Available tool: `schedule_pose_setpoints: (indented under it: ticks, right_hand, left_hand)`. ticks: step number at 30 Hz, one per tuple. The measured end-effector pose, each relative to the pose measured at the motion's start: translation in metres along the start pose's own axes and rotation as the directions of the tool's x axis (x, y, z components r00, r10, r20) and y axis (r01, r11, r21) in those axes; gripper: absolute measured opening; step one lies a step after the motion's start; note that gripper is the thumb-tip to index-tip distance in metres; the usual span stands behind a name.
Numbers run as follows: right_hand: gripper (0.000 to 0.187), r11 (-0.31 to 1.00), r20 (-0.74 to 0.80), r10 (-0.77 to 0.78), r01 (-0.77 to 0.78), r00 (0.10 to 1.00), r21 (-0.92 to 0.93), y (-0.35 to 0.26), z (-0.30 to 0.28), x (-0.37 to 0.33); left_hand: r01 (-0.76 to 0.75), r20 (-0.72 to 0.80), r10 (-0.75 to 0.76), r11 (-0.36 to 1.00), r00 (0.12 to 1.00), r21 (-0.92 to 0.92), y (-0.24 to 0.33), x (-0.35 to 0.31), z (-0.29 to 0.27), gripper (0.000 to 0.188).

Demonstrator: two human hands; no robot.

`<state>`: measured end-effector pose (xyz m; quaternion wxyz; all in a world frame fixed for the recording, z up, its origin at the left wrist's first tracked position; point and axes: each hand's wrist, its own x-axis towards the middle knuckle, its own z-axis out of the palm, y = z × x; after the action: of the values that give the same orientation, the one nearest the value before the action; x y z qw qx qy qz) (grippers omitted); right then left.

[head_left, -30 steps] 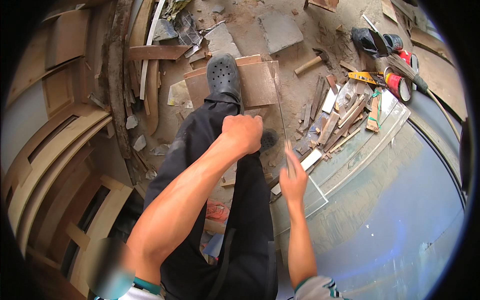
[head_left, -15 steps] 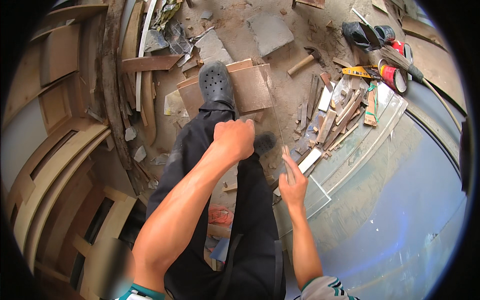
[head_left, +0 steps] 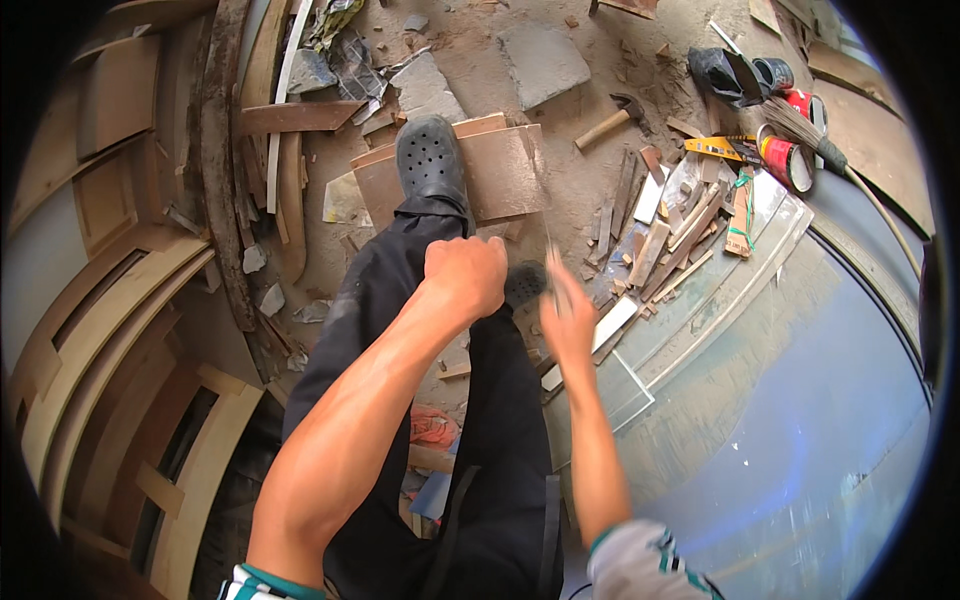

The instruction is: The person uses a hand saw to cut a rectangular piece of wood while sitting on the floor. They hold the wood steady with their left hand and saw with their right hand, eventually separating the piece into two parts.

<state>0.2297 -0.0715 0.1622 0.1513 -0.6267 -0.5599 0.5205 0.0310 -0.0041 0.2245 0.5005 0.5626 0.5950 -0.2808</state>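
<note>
Dusty floor (head_left: 480,50) bears wood offcuts (head_left: 652,255), upper right. Mid-frame, the right hand (head_left: 568,318) grips a blurred tool (head_left: 556,272); the left hand (head_left: 468,276) is fisted, any contents hidden.

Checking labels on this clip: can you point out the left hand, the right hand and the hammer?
Left hand (head_left: 467,277), head view: back of the hand.
Right hand (head_left: 567,322), head view: back of the hand.
Hammer (head_left: 603,129), head view: middle of the wooden handle.
</note>
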Motion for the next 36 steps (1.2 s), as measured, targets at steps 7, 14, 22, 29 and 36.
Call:
schedule_pose_setpoints:
  ticks: [7,14,22,29,36]
  right_hand:
    - [0.046,0.998,-0.026,0.027,-0.028,0.999,-0.057,0.006,-0.001,0.055]
    - [0.048,0.995,-0.005,-0.024,0.023,1.000,-0.098,-0.002,-0.008,0.019]
    - [0.045,0.991,0.033,0.122,-0.120,0.992,-0.057,-0.039,-0.014,0.024]
    - [0.044,0.987,-0.033,0.156,-0.157,0.987,-0.032,0.009,0.001,0.103]
    - [0.048,0.986,0.070,0.168,-0.167,0.983,-0.030,-0.040,-0.011,0.026]
  left_hand:
    - [-0.058,0.038,0.059,0.998,0.998,-0.003,0.023,0.009,-0.032,0.037]
    - [-0.049,0.087,0.045,0.998,0.995,0.046,0.020,0.007,-0.051,0.039]
    - [-0.112,0.208,0.091,0.990,0.974,0.089,0.026,0.006,-0.091,0.034]
    - [-0.083,0.345,0.037,0.989,0.938,0.120,0.010,0.019,-0.107,0.032]
    - [-0.011,0.231,0.004,1.000,0.973,0.027,-0.006,0.005,-0.103,0.037]
